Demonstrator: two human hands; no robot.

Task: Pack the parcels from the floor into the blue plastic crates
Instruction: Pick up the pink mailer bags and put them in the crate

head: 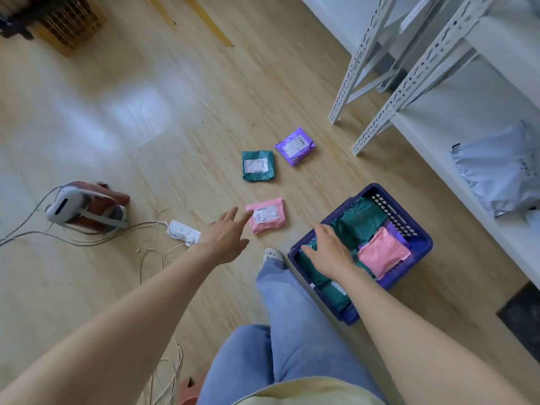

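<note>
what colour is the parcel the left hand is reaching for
Pink, with a white label; the left hand reaches toward the parcel on the floor. Head view shows it.

Pale wood-look plank floor [131, 118] fills the view, with soft patches of reflected light on its left part. White slotted metal shelving [360, 57] stands at right, carrying a white shelf board [482, 97]. A slatted wooden crate [73, 24] sits at top left.
</note>
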